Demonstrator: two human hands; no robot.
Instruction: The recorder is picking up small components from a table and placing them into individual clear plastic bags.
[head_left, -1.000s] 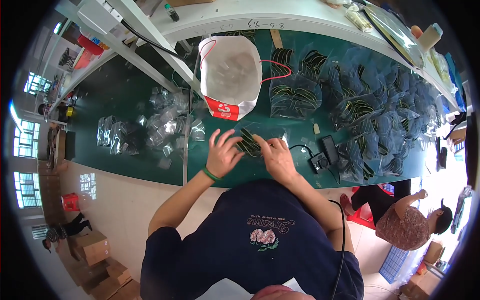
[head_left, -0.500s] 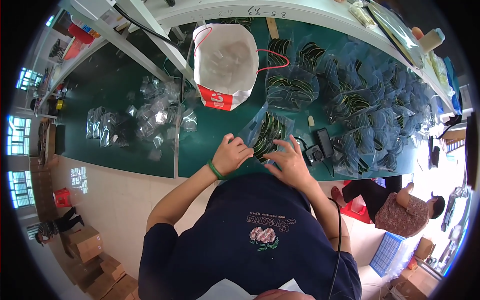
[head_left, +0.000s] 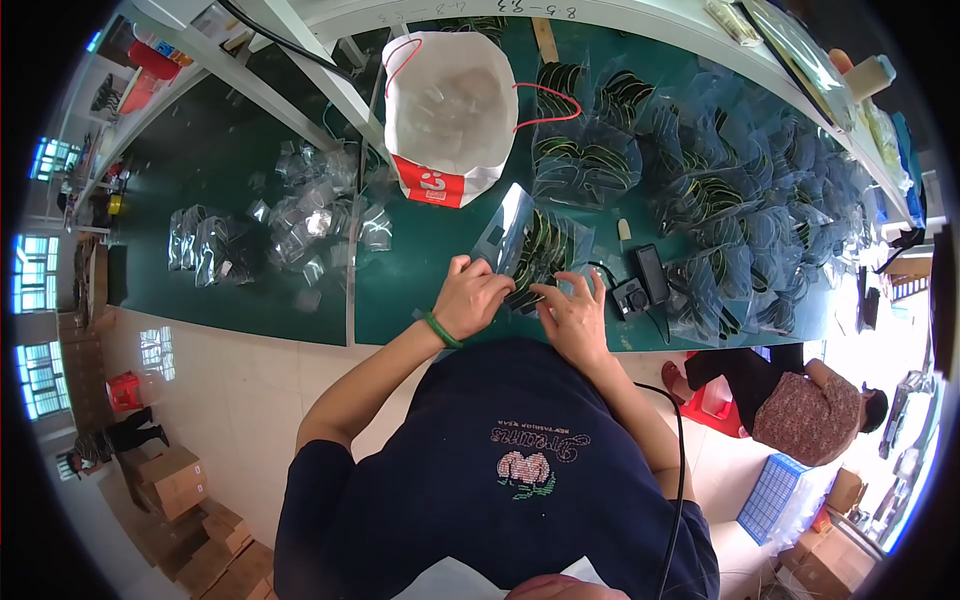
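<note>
A clear plastic bag (head_left: 552, 246) lies on the green table in front of me, filled with dark curved pieces that have yellow-green edges. Its see-through flap (head_left: 503, 233) sticks up at the bag's left side. My left hand (head_left: 472, 298), with a green bangle on the wrist, is closed with its fingertips pinching the bag's near left edge. At the near right corner, my right hand (head_left: 577, 312) has thumb and forefinger on the bag, its other fingers raised and bent. The exact contact under the right fingertips is partly hidden.
A white paper bag (head_left: 400, 130) with red handles stands beyond my hands. Filled plastic bags (head_left: 735, 220) pile up at right, near a small black device (head_left: 650, 275). Small clear packets (head_left: 315, 222) lie at left. A white shelf (head_left: 640, 28) spans the back; a person (head_left: 810, 410) sits at right.
The bag's flap has risen and swung left, standing clearer beside the pieces. My right fingers have drawn in toward the bag's near edge. The left hand keeps its pinch, shifted slightly.
</note>
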